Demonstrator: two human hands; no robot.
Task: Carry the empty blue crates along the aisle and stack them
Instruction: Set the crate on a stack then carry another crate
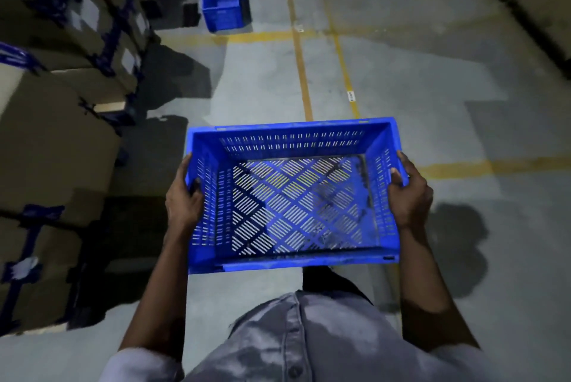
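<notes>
The crate (pixel 293 193) is held level at waist height in front of the person, empty, its slotted floor showing the aisle floor (pixel 401 72) beneath; the left hand (pixel 184 196) clamps its left wall, thumb inside, and the right hand (pixel 409 193) clamps the right wall, each grip pressed shut on the rim, likely to keep it balanced; beyond the crate, by the boxes (pixel 61 134), a second crate (pixel 221 3) stands, probably the stacking spot.
</notes>
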